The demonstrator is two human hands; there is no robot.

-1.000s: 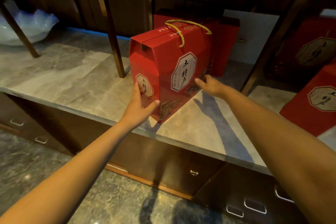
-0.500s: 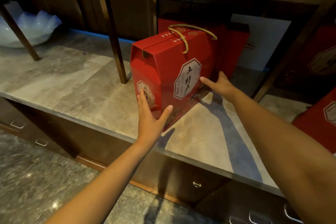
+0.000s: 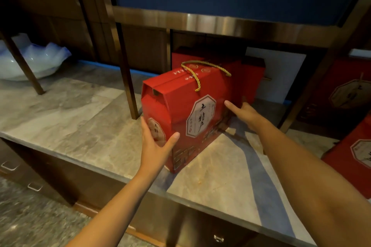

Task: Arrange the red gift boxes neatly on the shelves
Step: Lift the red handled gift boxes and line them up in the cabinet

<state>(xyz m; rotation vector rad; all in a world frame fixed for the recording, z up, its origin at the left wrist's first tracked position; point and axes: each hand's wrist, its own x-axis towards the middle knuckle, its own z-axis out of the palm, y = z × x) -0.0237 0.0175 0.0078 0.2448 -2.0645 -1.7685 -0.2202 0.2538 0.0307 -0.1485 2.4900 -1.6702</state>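
A red gift box [image 3: 180, 104] with a gold rope handle and a white label stands on the grey marble shelf [image 3: 76, 118], turned at an angle. My left hand [image 3: 155, 146] clasps its near left corner, thumb on the front face. My right hand [image 3: 244, 111] lies flat against the box's far right end, fingers stretched out. More red boxes [image 3: 249, 78] stand right behind it under the metal shelf. Two other red boxes [image 3: 353, 158] show at the right edge.
Slanted bronze frame posts [image 3: 126, 74] rise from the shelf left of the box and at the right. A blue-white wavy glass bowl [image 3: 38, 58] sits far left. A white panel [image 3: 279, 74] leans at the back. Drawers with handles [image 3: 218, 238] run below the shelf.
The view has tilted up and the box sits lower in frame. Both hands have stayed on the box, which has shifted slightly back toward the rear boxes.
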